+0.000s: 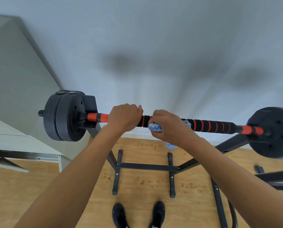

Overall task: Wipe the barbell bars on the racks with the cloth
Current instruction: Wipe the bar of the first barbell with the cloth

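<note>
A barbell bar [208,126] with black foam grip, orange rings and orange ends lies across a black rack [147,167], with dark weight plates at the left [63,116] and right [275,132] ends. My left hand [125,117] grips the bar bare, left of centre. Just beside it, my right hand [168,125] wraps a blue-and-white cloth [155,127] round the bar's middle. A tail of the cloth hangs below my right wrist. The bar under both hands is hidden.
The rack's feet and crossbar stand on a wooden floor [38,186], with my two black shoes [138,214] just in front. A white wall is close behind. A grey cabinet or bench [19,142] is at the left. More black rack frame [272,178] juts in at the right.
</note>
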`<state>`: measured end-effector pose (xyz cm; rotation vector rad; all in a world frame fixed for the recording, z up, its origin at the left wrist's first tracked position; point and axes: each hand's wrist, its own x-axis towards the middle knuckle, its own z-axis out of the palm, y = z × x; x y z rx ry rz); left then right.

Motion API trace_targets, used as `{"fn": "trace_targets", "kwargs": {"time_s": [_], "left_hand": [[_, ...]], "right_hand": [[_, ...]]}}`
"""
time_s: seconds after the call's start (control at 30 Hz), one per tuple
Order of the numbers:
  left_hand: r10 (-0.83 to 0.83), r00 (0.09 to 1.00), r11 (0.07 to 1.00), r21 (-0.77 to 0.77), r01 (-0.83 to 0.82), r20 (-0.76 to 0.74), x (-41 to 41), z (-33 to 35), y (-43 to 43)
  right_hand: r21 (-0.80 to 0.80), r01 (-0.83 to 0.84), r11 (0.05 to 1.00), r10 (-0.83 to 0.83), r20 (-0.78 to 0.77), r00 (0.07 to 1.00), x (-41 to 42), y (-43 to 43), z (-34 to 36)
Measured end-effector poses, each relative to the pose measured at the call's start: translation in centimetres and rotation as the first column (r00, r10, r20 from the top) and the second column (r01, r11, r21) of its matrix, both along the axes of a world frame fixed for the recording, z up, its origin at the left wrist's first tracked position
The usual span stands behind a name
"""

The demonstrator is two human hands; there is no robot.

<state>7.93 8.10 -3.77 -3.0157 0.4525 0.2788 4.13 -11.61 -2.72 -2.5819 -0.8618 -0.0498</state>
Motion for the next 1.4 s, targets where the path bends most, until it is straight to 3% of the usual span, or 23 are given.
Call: {"fn": "trace_targets", "kwargs": {"time_s": [0.07,0.13,0.17,0.23,0.3,0.37,0.47,0.63,0.87,0.97,1.07,1.17,1.2,1.3,1.4], "left_hand": [[0.106,0.936,0.962,-0.203,-0.181,-0.335,1.4,1.0,0.0],[0.129,0.881,0.922,-0.273,-0.276,-0.454,2.1,1.3,-0.1],[0.105,0.907,0.944,-0.246,-0.22,-0.407,2.0,1.5,-0.2],[-0.004,0.993,0.997,-0.078,-0.006,-0.122,0.8,0.9,0.0],[-0.102,0.987,0.993,0.067,0.095,0.121,-1.8,-0.1,-0.1],[-0.107,0.946,0.992,-0.027,0.121,0.307,-3.7,-1.5,-0.3],[-0.039,0.899,0.971,-0.194,0.137,0.436,-3.9,-3.0,-0.4],[-0.022,0.858,0.975,-0.178,0.132,0.513,-3.1,-2.7,-1.2],[-0.119,0.919,0.993,0.066,0.102,0.375,-2.4,-1.4,-1.0],[-0.257,0.95,0.954,0.204,0.219,0.18,-1.7,0.0,-1.1],[-0.185,0.981,0.975,0.11,0.191,-0.064,-0.3,1.4,-1.3],[0.005,0.954,0.993,-0.108,-0.04,-0.299,1.0,1.9,-1.4],[0.008,0.964,0.995,-0.094,-0.034,-0.267,0.8,1.9,-1.4],[-0.111,0.976,0.993,0.068,0.1,0.185,-2.0,0.4,-1.7],[-0.118,0.936,0.993,0.044,0.109,0.332,-4.2,-1.4,-2.0]], "right_hand": [[-0.009,-0.008,1.0,0.008,-0.016,1.0,-0.1,-0.2,0.2],[0.071,0.056,0.996,-0.054,-0.028,0.998,-0.1,-0.7,0.8],[0.133,0.122,0.983,-0.119,-0.03,0.992,-0.1,-1.2,1.1],[0.223,0.265,0.938,-0.264,-0.037,0.964,0.1,-2.6,1.5],[0.22,0.357,0.908,-0.348,-0.083,0.934,0.5,-3.6,1.6],[0.175,0.37,0.912,-0.35,-0.134,0.927,1.1,-3.8,1.5],[0.106,0.312,0.944,-0.29,-0.184,0.939,2.2,-2.9,1.8],[0.0,0.261,0.965,-0.252,-0.264,0.931,3.6,-2.1,2.0],[-0.029,0.18,0.983,-0.181,-0.252,0.951,3.5,-1.9,2.4],[-0.029,0.173,0.984,-0.175,-0.235,0.956,3.2,-1.8,2.5],[-0.013,0.169,0.985,-0.168,-0.223,0.96,2.6,-1.7,2.8],[0.012,0.17,0.985,-0.163,-0.221,0.962,2.1,-1.7,2.8],[0.021,0.174,0.985,-0.165,-0.214,0.963,2.0,-1.8,2.7],[0.037,0.191,0.981,-0.18,-0.199,0.963,2.0,-1.9,2.3],[0.038,0.181,0.983,-0.172,-0.176,0.969,2.1,-1.8,2.1]]}}
